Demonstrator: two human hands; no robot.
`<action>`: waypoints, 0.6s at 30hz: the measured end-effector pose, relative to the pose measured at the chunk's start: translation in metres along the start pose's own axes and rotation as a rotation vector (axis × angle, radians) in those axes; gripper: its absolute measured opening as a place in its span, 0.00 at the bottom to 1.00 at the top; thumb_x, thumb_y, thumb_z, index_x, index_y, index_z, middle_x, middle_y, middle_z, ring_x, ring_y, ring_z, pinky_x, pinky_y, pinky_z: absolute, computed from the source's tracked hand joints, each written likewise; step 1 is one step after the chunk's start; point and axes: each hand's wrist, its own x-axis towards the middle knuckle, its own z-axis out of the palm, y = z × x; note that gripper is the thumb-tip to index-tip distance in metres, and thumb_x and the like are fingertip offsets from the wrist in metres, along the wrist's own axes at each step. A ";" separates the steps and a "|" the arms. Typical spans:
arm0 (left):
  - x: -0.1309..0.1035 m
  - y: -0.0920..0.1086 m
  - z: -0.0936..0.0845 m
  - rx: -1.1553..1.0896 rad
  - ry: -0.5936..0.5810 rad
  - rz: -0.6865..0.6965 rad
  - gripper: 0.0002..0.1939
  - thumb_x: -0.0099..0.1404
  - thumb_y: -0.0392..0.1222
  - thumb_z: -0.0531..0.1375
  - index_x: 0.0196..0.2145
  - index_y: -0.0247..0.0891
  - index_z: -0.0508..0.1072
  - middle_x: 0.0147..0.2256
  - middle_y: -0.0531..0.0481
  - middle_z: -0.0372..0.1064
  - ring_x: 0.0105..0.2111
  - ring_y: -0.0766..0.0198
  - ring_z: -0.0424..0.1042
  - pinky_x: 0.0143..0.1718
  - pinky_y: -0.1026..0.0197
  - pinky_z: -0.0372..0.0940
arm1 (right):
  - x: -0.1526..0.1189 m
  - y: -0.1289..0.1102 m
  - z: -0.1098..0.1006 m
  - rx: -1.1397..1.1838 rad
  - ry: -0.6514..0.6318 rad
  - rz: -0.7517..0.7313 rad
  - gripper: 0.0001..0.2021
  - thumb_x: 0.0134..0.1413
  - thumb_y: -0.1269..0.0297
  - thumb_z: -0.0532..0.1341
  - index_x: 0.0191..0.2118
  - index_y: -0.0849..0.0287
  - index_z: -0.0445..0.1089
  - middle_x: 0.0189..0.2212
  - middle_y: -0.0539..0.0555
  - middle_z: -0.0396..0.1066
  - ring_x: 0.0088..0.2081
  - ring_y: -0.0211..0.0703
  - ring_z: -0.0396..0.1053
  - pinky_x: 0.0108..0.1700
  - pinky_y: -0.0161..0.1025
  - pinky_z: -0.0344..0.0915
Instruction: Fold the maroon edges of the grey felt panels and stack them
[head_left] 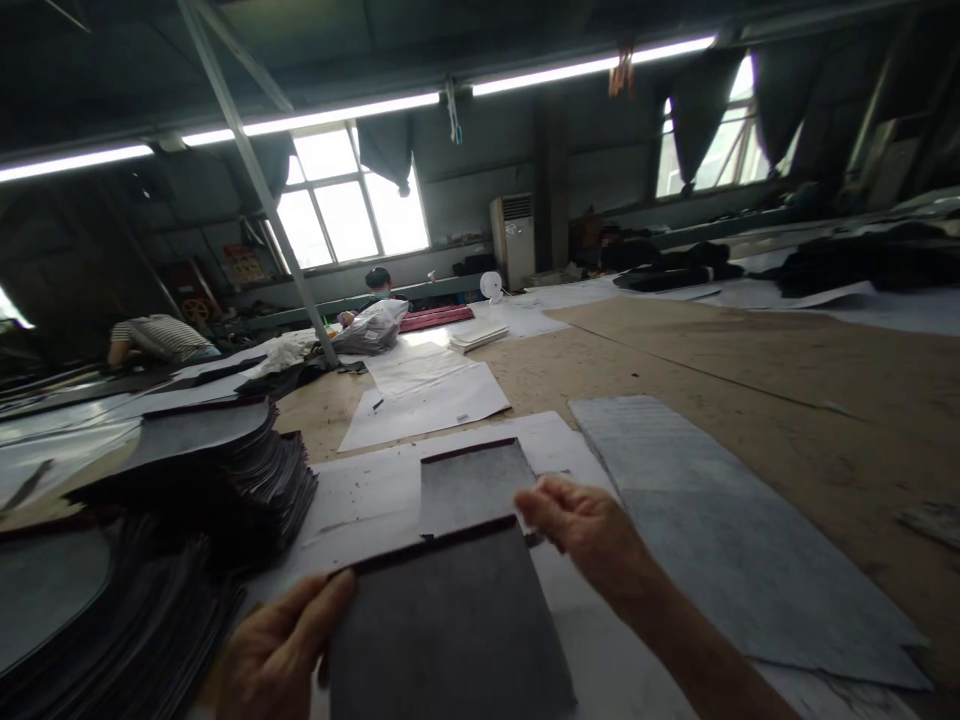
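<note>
My left hand (286,640) grips the upper left corner of a dark grey flat panel (450,630), thumb on top. The panel has a folded dark reddish edge along its far side and is tilted up toward me. My right hand (574,520) is closed in a pinch just above the panel's far right corner; what its fingers hold, if anything, I cannot make out. Beyond it lies a smaller-looking grey panel (476,482) with a similar dark edge, flat on a white sheet (360,500).
Tall stacks of dark panels (217,480) stand at left, the nearer stack (135,620) close to my left hand. A large grey sheet (720,520) lies at right on the brown table (750,380). A slanted metal post (259,180) rises at left. Two people sit or bend beyond the table.
</note>
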 end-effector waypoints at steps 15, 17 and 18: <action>0.116 -0.007 0.108 0.476 -0.068 0.261 0.12 0.63 0.45 0.57 0.35 0.32 0.70 0.33 0.50 0.69 0.35 0.63 0.69 0.39 0.56 0.65 | 0.012 0.025 0.004 -0.074 0.301 0.228 0.19 0.52 0.55 0.52 0.16 0.58 0.63 0.12 0.47 0.58 0.18 0.34 0.55 0.22 0.33 0.50; 0.115 -0.009 0.109 0.564 -0.045 0.306 0.10 0.63 0.43 0.58 0.38 0.33 0.71 0.34 0.49 0.69 0.36 0.62 0.69 0.43 0.54 0.63 | 0.010 0.023 0.008 -0.131 0.278 0.231 0.18 0.52 0.57 0.54 0.16 0.58 0.63 0.13 0.47 0.59 0.18 0.34 0.56 0.23 0.33 0.50; 0.115 -0.009 0.111 0.600 -0.033 0.326 0.10 0.62 0.42 0.57 0.40 0.34 0.70 0.35 0.49 0.69 0.37 0.62 0.68 0.44 0.54 0.62 | 0.008 0.022 0.010 -0.162 0.271 0.229 0.18 0.52 0.58 0.54 0.16 0.58 0.63 0.13 0.47 0.60 0.19 0.34 0.57 0.23 0.33 0.50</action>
